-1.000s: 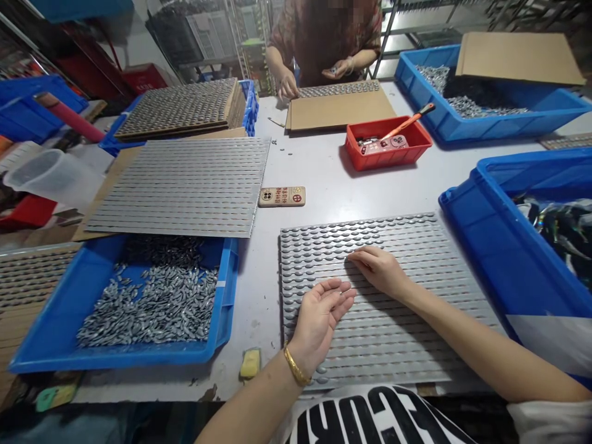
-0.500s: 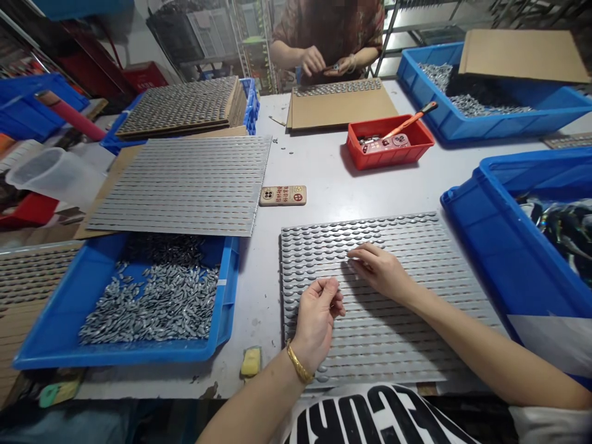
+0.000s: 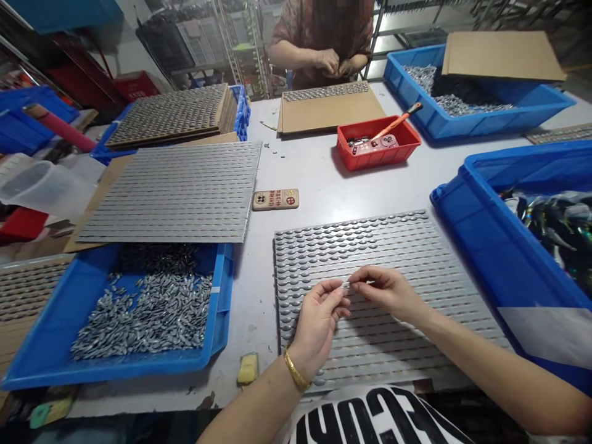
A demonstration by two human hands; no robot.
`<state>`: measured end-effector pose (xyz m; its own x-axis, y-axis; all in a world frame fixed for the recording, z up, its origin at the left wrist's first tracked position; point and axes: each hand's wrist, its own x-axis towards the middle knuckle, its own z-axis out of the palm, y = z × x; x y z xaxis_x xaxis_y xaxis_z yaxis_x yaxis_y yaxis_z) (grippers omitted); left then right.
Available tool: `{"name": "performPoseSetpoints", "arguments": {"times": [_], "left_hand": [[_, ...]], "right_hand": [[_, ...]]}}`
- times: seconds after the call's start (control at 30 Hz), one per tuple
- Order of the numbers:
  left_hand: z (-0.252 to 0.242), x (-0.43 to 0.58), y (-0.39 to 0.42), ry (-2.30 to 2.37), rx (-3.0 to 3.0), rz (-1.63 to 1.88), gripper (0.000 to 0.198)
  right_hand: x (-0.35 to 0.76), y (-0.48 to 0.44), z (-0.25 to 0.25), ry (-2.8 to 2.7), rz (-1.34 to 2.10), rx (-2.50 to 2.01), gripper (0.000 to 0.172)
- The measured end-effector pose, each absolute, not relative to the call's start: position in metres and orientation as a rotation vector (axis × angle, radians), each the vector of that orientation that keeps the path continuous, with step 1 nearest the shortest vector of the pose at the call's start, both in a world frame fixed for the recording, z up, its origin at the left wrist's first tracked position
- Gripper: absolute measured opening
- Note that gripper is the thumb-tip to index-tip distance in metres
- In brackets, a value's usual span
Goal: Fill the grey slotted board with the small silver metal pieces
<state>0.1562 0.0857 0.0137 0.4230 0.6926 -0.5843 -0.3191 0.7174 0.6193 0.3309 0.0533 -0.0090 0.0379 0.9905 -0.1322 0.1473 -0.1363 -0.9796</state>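
Note:
A slotted grey board (image 3: 407, 333) lies in front of me, with rows of small grey fish-shaped pieces (image 3: 319, 242) along its far and left parts. Above its middle, my left hand (image 3: 321, 311) is closed with thumb and fingers pinched at a small pale grey piece (image 3: 346, 285). My right hand (image 3: 386, 293) comes in from the other side, its fingertips pinched at the same little piece. Whether more pieces are tucked inside the left palm is hidden. A blue bin (image 3: 219, 320) of loose grey pieces (image 3: 157, 314) stands to the left.
Another slotted board (image 3: 171, 191) overhangs the left bin, a phone (image 3: 276, 199) beside it. Beyond are a red tray (image 3: 379, 154) and a co-worker's hands (image 3: 333, 61) over a cardboard sheet (image 3: 324, 117). Blue bins (image 3: 462, 216) line the right. A yellow sponge (image 3: 247, 369) lies near the front edge.
My right hand has drawn back from the rows toward me and met my left fingertips at a small piece. The co-worker's hands have come together. The whole view has shifted slightly.

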Motion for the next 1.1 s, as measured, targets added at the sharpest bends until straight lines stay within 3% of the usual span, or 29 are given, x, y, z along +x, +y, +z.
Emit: {"name": "performPoseSetpoints", "arguments": {"times": [0.17,0.23,0.57,0.8,1.1], "left_hand": [[0.022,0.137,0.099,0.941,0.26,0.949,0.024],[0.022,0.133,0.098,0.962,0.202,0.888,0.026],[0.023,0.14,0.084,0.935,0.18,0.692,0.036],[0.023,0.144,0.081,0.899,0.28,0.702,0.015],[0.015,0.151,0.081,0.965,0.422,0.75,0.022]], "right_hand": [[0.362,0.065,-0.026,-1.701,0.499,-1.512,0.016],[0.37,0.073,-0.038,-1.827,0.302,-1.522,0.019],[0.373,0.085,-0.052,-2.21,-0.093,-1.608,0.024],[0.369,0.084,-0.035,-2.158,0.042,-1.59,0.024],[0.332,0.058,0.011,-1.616,0.882,-1.371,0.016]]}}
